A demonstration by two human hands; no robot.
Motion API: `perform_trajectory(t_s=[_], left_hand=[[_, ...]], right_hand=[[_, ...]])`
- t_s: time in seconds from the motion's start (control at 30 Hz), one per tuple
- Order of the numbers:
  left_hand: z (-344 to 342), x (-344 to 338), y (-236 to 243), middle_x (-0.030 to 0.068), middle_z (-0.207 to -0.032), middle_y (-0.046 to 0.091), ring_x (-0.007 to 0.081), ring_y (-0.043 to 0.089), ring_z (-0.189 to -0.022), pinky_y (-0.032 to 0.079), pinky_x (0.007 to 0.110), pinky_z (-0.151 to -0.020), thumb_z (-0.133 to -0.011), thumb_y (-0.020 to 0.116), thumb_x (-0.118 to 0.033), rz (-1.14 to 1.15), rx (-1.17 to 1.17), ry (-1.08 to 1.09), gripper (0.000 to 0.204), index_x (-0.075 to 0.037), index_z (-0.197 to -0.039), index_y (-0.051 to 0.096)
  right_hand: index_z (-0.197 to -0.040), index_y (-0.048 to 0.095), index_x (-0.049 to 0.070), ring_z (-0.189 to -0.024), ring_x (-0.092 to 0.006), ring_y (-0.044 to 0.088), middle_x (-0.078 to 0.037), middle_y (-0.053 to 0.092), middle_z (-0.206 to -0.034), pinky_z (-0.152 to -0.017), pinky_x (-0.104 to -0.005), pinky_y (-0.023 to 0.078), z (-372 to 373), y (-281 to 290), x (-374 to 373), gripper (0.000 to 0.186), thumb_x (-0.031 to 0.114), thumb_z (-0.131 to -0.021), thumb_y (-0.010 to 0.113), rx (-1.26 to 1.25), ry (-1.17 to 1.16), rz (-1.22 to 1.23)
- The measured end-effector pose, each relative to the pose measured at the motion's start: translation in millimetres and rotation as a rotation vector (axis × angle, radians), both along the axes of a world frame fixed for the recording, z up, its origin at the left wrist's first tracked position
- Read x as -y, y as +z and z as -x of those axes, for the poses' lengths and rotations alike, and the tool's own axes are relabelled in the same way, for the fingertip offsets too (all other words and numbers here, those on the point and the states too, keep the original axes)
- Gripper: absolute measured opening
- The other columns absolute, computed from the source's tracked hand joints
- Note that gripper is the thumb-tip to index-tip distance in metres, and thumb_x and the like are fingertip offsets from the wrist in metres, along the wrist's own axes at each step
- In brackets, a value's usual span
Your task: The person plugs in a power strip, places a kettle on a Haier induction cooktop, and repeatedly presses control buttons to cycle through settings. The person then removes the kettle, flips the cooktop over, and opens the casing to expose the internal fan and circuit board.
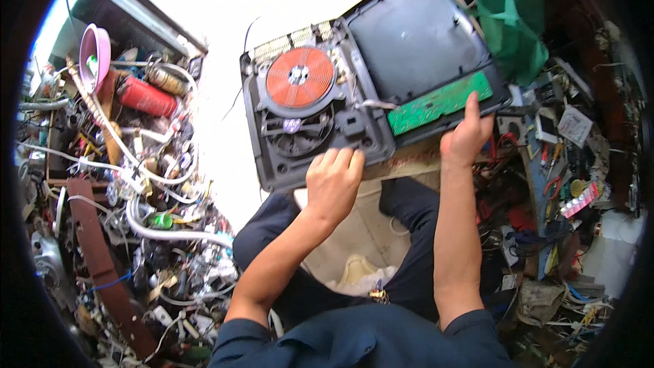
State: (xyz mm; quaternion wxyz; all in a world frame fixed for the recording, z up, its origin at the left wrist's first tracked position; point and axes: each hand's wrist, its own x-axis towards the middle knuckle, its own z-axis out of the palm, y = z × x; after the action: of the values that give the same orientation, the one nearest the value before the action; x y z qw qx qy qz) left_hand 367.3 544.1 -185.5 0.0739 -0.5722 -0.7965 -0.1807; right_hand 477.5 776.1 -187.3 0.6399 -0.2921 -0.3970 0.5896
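Observation:
An opened induction cooker lies on the work table, its two halves side by side. The black base (272, 170) at the left holds a round copper coil (300, 76) and, nearer to me, a black fan (298, 135). To the right, the top cover (412, 34) rests inner side up, with a long green circuit board (439, 103) along its near edge. My left hand (334, 184) is closed over the base's near edge, fingers curled on top. My right hand (467, 138) grips the cover's near right corner, one finger stretched onto the board. A thin cable (378, 104) runs between the halves.
Heaped parts and cables cover the left side, with a red cylinder (146, 96), a pink basin (95, 54) and a brown plank (102, 266). A green bag (507, 20) is at the far right. Tools and scraps, including a blister pack (579, 200), crowd the right side.

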Motion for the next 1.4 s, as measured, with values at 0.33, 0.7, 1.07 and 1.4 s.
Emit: perform_trajectory(t_s=[0.33,0.7,1.07,1.4], left_hand=[[12.3,20.6,6.6,0.0057,-0.077,0.058,0.0247,0.062,-0.076,0.049,0.037,-0.077,-0.079,0.063,-0.011,-0.038,0.009,-0.075,0.004,-0.010,-0.080,0.059],[15.5,58.9,19.1,0.0067,-0.077,0.056,0.0272,0.061,-0.075,0.050,0.039,-0.077,-0.077,0.063,-0.008,0.007,0.030,-0.088,0.008,-0.010,-0.077,0.056],[20.0,76.1,13.4,0.0043,-0.078,0.058,0.0247,0.062,-0.080,0.050,0.038,-0.076,-0.082,0.067,-0.014,-0.003,0.063,-0.072,0.010,-0.010,-0.080,0.059],[17.8,79.3,6.4,0.0035,-0.078,0.057,0.0230,0.061,-0.078,0.050,0.036,-0.074,-0.075,0.065,-0.012,-0.051,0.018,-0.042,0.007,-0.011,-0.077,0.058]], right_hand=[[-0.138,0.056,-0.002,-0.121,-0.0230,0.058,-0.010,0.061,-0.138,-0.106,-0.0395,0.045,-14.9,-22.9,7.5,0.038,0.001,-0.101,0.059,-0.068,0.071,0.137],[-0.135,0.058,-0.001,-0.118,-0.0222,0.059,-0.009,0.063,-0.133,-0.104,-0.0399,0.046,-28.2,-44.0,38.3,0.034,0.004,-0.102,0.062,-0.069,0.125,0.292],[-0.117,0.067,0.008,-0.100,-0.0255,0.070,-0.010,0.072,-0.110,-0.089,-0.0472,0.056,-72.4,-43.1,51.6,0.029,0.033,-0.101,0.069,0.257,0.403,0.574],[-0.100,0.061,-0.002,-0.058,-0.0151,0.069,-0.014,0.071,-0.083,-0.042,-0.0223,0.050,-79.2,-23.2,44.2,0.048,0.045,-0.101,0.068,0.851,0.372,0.531]])
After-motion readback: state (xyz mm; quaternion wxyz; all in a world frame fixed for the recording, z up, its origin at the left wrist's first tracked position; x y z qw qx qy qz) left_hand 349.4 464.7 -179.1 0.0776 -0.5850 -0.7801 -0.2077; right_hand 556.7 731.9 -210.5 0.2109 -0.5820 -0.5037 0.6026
